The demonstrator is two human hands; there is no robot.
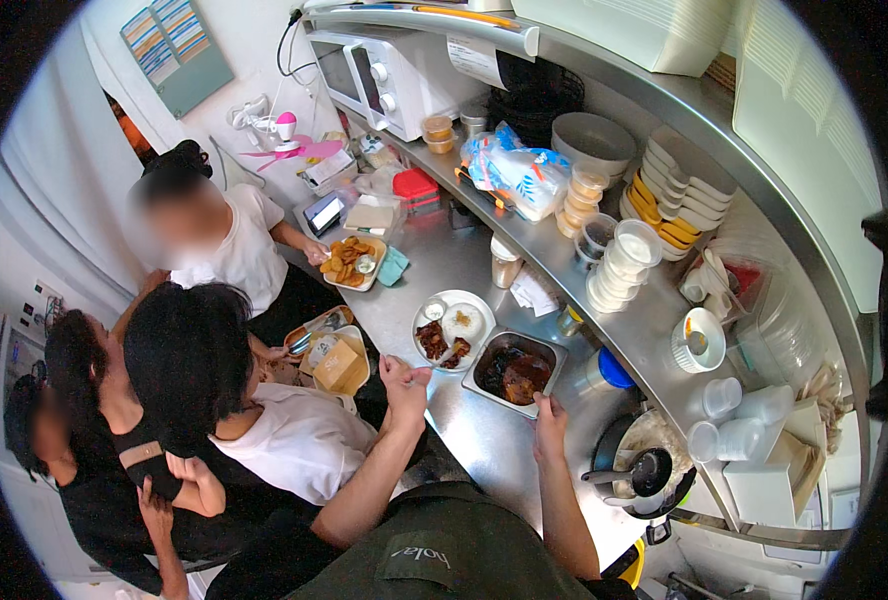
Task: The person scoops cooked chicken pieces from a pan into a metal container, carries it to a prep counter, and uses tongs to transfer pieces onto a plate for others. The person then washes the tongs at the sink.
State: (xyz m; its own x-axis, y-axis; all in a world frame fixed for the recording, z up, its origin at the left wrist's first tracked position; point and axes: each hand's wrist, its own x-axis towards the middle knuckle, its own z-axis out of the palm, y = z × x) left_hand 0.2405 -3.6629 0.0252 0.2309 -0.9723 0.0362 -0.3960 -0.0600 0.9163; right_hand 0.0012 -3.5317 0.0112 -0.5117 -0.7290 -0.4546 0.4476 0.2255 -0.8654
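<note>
My left hand grips the handle of a spoon, whose end is over the dark glazed meat on a round white plate. That plate also holds a mound of white rice and a small cup of white sauce. With my right hand I hold the near rim of a rectangular steel pan, which stands against the plate's right side. Dark brown sauce and a reddish-brown piece lie in the pan.
Co-workers stand close on my left; one person's hand touches a tray of fried food. Another holds a tray with a paper box. Stacked tubs line the steel shelf above the counter. Pans stand at the right.
</note>
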